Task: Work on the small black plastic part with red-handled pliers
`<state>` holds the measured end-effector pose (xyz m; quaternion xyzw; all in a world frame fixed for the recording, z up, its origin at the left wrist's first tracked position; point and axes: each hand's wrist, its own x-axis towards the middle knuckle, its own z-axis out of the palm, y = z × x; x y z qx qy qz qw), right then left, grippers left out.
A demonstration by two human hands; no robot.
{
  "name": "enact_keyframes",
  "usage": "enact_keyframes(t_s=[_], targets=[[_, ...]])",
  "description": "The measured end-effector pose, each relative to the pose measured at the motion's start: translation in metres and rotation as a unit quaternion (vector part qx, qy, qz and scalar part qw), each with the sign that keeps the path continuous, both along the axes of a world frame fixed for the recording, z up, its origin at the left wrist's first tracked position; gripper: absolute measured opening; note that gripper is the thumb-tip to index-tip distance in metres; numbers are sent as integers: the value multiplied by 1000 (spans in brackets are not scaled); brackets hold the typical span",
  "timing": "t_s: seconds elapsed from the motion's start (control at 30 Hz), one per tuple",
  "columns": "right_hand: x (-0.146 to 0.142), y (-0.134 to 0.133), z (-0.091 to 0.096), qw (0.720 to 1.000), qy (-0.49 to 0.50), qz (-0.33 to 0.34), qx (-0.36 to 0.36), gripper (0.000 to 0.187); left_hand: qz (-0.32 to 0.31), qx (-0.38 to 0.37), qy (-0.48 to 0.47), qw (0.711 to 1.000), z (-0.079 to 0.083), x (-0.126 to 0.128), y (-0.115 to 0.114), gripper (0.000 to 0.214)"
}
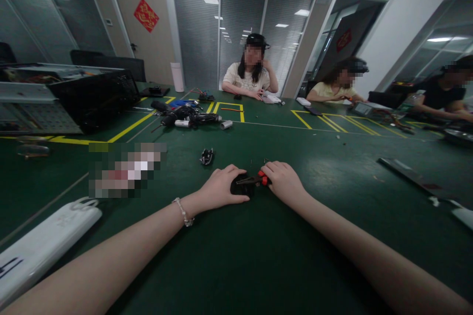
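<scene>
My left hand grips a small dark part on the green table, its thumb and fingers around the part's left side. My right hand is closed on the red handles of a pair of pliers. The dark jaws of the pliers point left and lie over the part; whether they bite on it I cannot tell. A small black-and-silver piece lies beyond my left hand. Tiny bits, perhaps screws, lie just past the pliers.
A white power bank-like slab lies at left. Behind it stands an open computer case. Cables and tools are heaped farther back. A dark flat strip lies at right. Several people sit across the table.
</scene>
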<state>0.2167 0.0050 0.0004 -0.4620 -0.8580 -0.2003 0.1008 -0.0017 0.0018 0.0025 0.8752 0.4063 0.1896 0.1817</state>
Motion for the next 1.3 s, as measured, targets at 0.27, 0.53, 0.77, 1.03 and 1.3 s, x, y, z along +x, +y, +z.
enact_keyframes(t_s=[0.27,0.53,0.77,1.03,1.3], targets=[[0,-2,2,999,-23,7,24,27,1,21,0,1000,-2,1,1,61],[0,-1,1,1000,-20,1,7,28,-9,22,3,1000,-2,1,1,62],[-1,-1,1,1000,-23,5,3,28,-1,14,10,1000,-1,1,1,64],[-1,-2,2,1000,-22,8,5,27,0,12,13,1000,-1,1,1,65],[-1,1,1,1000,-10,26,-7,27,-4,16,15,1000,-1,0,1,64]])
